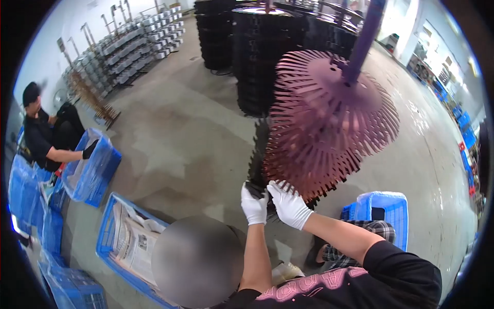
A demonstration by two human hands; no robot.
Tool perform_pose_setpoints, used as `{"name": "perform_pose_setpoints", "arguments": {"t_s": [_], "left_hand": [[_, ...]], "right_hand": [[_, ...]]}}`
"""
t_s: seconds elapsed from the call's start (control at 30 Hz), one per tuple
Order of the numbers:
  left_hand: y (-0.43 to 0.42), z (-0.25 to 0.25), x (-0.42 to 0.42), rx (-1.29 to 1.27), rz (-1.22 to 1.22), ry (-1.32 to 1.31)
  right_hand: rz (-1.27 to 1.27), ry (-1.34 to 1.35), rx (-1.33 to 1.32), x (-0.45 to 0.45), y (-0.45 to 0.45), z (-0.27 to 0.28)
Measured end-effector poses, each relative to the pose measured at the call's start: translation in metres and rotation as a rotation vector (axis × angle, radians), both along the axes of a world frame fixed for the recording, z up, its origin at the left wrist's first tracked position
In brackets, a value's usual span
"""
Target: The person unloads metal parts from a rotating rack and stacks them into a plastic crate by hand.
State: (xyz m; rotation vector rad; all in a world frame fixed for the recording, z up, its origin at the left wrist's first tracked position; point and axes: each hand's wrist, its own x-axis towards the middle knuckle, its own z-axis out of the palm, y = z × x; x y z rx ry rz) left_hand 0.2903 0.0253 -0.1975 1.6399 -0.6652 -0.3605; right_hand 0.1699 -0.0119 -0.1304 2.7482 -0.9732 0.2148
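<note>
A tiered rack [329, 113] hangs from a purple pole [364, 41], its levels ringed with many thin, flat, fanned-out pieces that look reddish-purple. Both of my hands wear white gloves and meet at its lower near edge. My left hand [254, 207] closes around a dark flat piece [254, 189], whose full shape is hidden by the fingers. Beside it, my right hand [289, 204] has its fingers pinched at the rim of the lowest tier; what is in them is hidden. Dark pieces [259, 154] line the rack's left side above my left hand.
A blue crate [110, 226] with newspaper stands at lower left; another blue crate [401, 206] is at right. A co-worker [43, 134] sits at left with a gloved hand at a lined blue crate [98, 175]. Black stacked racks [265, 56] stand behind.
</note>
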Motion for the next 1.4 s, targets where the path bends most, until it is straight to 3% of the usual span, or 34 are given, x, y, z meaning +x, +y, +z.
{"name": "perform_pose_setpoints", "arguments": {"t_s": [0.1,0.3,0.43,0.5,0.7,0.8,1.07,1.3,1.4], "left_hand": [[0.004,0.018,0.001,0.133,-0.100,0.071],[-0.009,-0.014,-0.003,0.015,0.039,-0.119],[-0.008,-0.004,0.002,0.066,0.001,-0.051],[-0.006,0.003,0.003,0.107,-0.029,-0.028],[-0.009,-0.019,-0.002,0.062,0.081,-0.121],[-0.003,-0.039,0.004,0.067,0.083,0.019],[-0.014,0.015,0.034,0.027,-0.178,0.061],[-0.024,-0.002,0.035,0.042,-0.169,-0.077],[-0.020,0.009,0.034,0.115,-0.175,-0.018]], "right_hand": [[-0.084,0.061,-0.029,0.009,0.002,0.007],[-0.027,0.048,0.034,0.006,-0.003,0.003],[0.092,0.016,-0.255,0.004,-0.008,-0.018],[0.019,0.096,-0.111,0.011,-0.001,0.006],[-0.027,0.189,-0.120,0.019,-0.003,0.013],[0.026,-0.020,0.176,0.008,-0.005,-0.002],[0.041,-0.110,0.053,0.016,-0.005,0.011],[0.070,-0.037,0.045,0.022,-0.015,0.002],[-0.011,0.808,-0.510,0.022,-0.022,-0.030]]}}
